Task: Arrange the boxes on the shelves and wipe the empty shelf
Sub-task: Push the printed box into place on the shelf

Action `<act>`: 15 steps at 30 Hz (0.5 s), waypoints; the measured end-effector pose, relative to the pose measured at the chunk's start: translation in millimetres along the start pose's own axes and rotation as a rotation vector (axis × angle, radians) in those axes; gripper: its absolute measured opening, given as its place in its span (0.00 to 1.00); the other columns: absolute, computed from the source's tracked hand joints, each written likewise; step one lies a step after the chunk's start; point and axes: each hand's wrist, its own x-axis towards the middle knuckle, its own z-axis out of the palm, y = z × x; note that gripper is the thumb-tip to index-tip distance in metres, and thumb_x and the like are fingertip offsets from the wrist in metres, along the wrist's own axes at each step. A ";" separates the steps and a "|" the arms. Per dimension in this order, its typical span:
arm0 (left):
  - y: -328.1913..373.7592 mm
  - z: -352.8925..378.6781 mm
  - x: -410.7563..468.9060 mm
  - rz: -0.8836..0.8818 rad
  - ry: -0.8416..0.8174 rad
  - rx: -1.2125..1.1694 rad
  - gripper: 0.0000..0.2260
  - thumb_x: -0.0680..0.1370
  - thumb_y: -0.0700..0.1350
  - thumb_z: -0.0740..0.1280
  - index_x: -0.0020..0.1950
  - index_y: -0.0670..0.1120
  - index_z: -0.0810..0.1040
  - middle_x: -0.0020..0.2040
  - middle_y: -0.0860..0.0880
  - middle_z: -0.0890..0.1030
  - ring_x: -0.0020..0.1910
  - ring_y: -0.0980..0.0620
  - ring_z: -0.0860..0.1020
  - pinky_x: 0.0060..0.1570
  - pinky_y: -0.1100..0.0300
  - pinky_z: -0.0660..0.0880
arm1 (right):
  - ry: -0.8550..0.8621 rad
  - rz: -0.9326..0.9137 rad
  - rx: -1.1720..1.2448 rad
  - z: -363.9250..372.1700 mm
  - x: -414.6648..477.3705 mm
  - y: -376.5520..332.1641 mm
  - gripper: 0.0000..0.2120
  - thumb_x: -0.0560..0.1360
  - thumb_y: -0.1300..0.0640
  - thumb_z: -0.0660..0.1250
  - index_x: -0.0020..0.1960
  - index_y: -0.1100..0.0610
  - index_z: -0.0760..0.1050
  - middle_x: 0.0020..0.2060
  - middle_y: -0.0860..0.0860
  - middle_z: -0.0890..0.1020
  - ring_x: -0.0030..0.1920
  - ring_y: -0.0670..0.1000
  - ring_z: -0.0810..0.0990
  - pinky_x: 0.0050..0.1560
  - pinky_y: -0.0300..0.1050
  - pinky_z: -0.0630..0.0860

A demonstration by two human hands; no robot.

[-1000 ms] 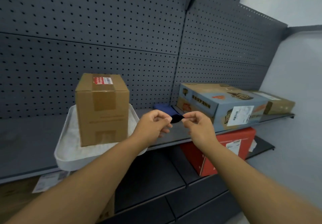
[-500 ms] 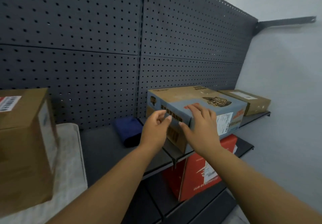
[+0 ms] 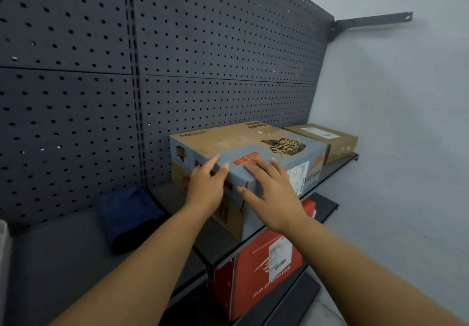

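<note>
A large blue and brown printed box [image 3: 243,145] rests on the right part of the dark shelf [image 3: 63,249]. My left hand [image 3: 206,186] presses against its left near side, fingers over the top edge. Flat on the box's near top corner lies my right hand [image 3: 269,188], fingers spread. To the left of the box a folded dark blue cloth [image 3: 129,216] sits against the pegboard. A smaller brown box [image 3: 327,140] stands behind the printed box at the shelf's right end. A red box [image 3: 264,270] stands on the shelf below.
The grey pegboard back wall [image 3: 177,59] rises behind the shelf. A light wall [image 3: 406,148] closes the right side, with a dark bracket [image 3: 373,20] fixed to it. A white tray's edge [image 3: 3,249] shows at the far left.
The view swung right, away from the brown box on the tray. Both hands dropped the small dark item pinched between them, reached forward and settled on the printed box's near corner.
</note>
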 end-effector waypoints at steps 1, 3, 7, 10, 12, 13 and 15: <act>0.4 4.8 3.1 0.002 -0.001 0.009 0.21 0.79 0.54 0.60 0.72 0.56 0.67 0.74 0.48 0.64 0.71 0.46 0.65 0.66 0.51 0.67 | -0.010 0.002 0.000 -1.8 2.9 5.3 0.29 0.77 0.41 0.60 0.75 0.48 0.60 0.77 0.49 0.59 0.77 0.55 0.48 0.76 0.51 0.48; 1.1 14.1 10.1 0.002 -0.010 0.029 0.21 0.79 0.55 0.60 0.72 0.56 0.66 0.74 0.47 0.64 0.71 0.46 0.65 0.67 0.49 0.66 | -0.023 0.004 -0.006 -5.1 8.8 15.6 0.29 0.77 0.41 0.60 0.75 0.48 0.60 0.77 0.49 0.59 0.78 0.55 0.48 0.76 0.51 0.48; 3.6 41.5 26.8 0.004 -0.024 0.063 0.21 0.79 0.55 0.60 0.72 0.56 0.66 0.73 0.47 0.65 0.69 0.46 0.66 0.64 0.51 0.67 | -0.055 0.011 -0.018 -12.5 23.1 43.9 0.29 0.77 0.41 0.59 0.75 0.48 0.59 0.77 0.49 0.58 0.78 0.56 0.47 0.76 0.52 0.48; 5.9 63.8 40.0 0.009 -0.032 0.084 0.21 0.79 0.55 0.60 0.72 0.56 0.66 0.73 0.47 0.65 0.68 0.46 0.67 0.61 0.53 0.67 | -0.087 0.023 -0.027 -18.5 35.4 66.9 0.29 0.77 0.41 0.59 0.76 0.48 0.58 0.78 0.49 0.57 0.78 0.56 0.46 0.76 0.54 0.48; 7.5 79.1 49.1 0.002 -0.036 0.105 0.21 0.79 0.55 0.60 0.72 0.56 0.66 0.73 0.46 0.65 0.69 0.46 0.66 0.63 0.52 0.66 | -0.100 0.022 -0.038 -21.6 43.1 82.8 0.29 0.77 0.40 0.58 0.76 0.47 0.58 0.78 0.49 0.56 0.78 0.56 0.46 0.76 0.54 0.48; 8.2 85.8 52.9 0.000 -0.036 0.114 0.21 0.79 0.55 0.59 0.72 0.56 0.66 0.73 0.46 0.65 0.69 0.46 0.66 0.63 0.52 0.66 | -0.104 0.019 -0.043 -22.9 46.4 89.8 0.29 0.77 0.40 0.58 0.76 0.47 0.57 0.78 0.49 0.56 0.78 0.56 0.47 0.76 0.54 0.48; 9.4 98.1 59.5 0.000 -0.042 0.115 0.21 0.79 0.56 0.59 0.72 0.56 0.66 0.73 0.46 0.65 0.69 0.46 0.66 0.61 0.54 0.66 | -0.110 0.019 -0.043 -25.4 52.9 103.0 0.29 0.78 0.40 0.58 0.76 0.48 0.57 0.78 0.49 0.56 0.78 0.56 0.47 0.76 0.54 0.48</act>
